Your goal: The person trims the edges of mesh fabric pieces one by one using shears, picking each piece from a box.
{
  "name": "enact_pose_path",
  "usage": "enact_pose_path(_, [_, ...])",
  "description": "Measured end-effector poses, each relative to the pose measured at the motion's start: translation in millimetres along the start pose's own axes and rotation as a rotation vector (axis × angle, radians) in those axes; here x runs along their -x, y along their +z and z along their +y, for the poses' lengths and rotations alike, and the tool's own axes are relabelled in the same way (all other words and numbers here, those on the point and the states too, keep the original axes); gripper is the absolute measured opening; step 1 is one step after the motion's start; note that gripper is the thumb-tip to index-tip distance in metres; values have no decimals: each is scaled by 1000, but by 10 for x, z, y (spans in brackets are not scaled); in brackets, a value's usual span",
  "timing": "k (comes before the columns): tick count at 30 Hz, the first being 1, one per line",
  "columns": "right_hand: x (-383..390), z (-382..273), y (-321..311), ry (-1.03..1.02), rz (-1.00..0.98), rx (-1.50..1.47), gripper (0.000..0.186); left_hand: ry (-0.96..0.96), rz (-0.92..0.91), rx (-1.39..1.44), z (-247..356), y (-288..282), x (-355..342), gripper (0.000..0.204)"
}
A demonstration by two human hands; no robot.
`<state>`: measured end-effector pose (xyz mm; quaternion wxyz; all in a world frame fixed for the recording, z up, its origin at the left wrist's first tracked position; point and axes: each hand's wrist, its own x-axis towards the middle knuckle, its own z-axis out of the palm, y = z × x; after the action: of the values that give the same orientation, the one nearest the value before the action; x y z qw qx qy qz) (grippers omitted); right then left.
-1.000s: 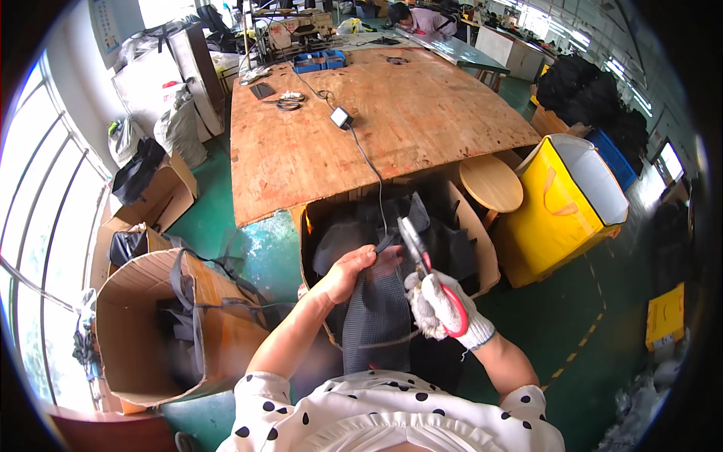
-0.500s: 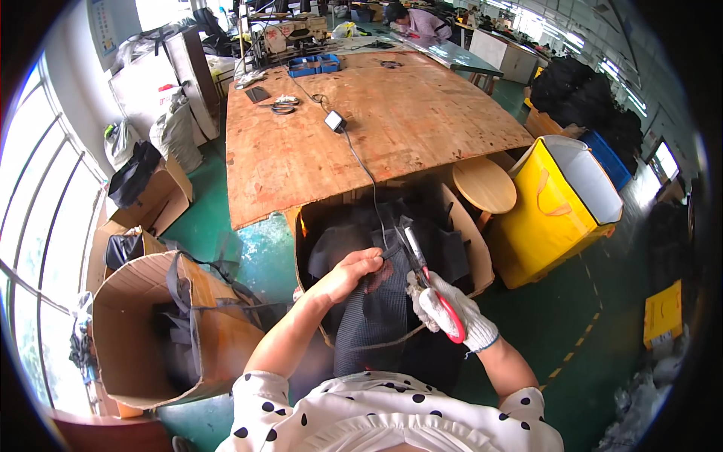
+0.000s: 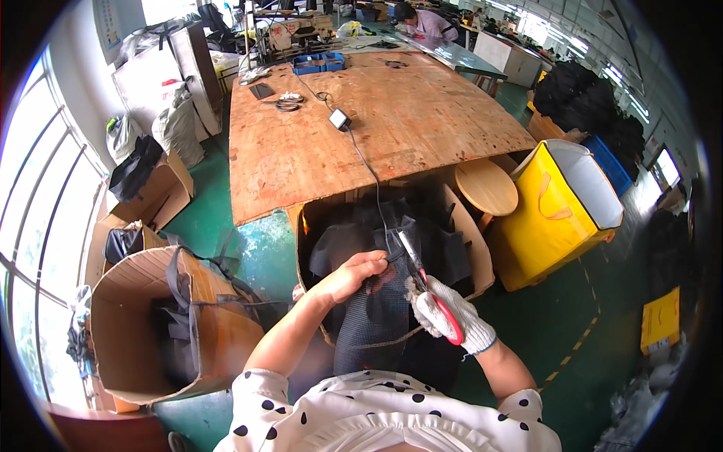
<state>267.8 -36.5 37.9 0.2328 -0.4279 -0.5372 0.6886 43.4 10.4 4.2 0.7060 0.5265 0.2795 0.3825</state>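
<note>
Our left grip [image 3: 351, 277] pinches black mesh [image 3: 367, 324], our right grip [image 3: 468, 322] clasps red-handled scissors [image 3: 412, 251]; apparently we're trimming, and the next snip needs the mesh taut.

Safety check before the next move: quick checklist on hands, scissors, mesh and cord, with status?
1. Black mesh held: ok, pinched near its upper end by the left hand.
2. Scissors gripped: ok, right hand has them by the red handles.
3. Both hands gloved: not ok, right gloved, left bare.
4. Left fingers clear of scissors: cannot tell, close together, depth unclear.
5. Cord clear of scissors: cannot tell, it runs down near them, lower end unclear.
</note>
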Motion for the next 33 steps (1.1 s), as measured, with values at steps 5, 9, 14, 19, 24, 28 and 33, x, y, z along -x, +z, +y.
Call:
enact_pose_path(5, [-85,123,-79,63,-135,-594,17,-13,-12,4,31,-20,2,27])
enact_pose_path(9, [-104,150,-77,-134,34,125,21,-18,-19,-10,31,-47,27,26])
enact_pose_path(14, [-209,239,-193,-97,-334,-971,12,-14,34,-52,-8,2,-31,25])
enact_pose_path(19, [-385,43,70,-482,562,430,50,27,67,-640,79,208,-138,32])
enact_pose_path(24, [-325,-315,-260,-457,636,373,19,227,148,-988,132,6,85,38])
enact_pose_path(28, [-174,-601,-278,-390,727,306,26,145,208,-1139,65,-126,323,36])
enact_pose_path(33, [-103,-560,-421,-522,779,429,41,186,241,-988,97,-194,329,29])
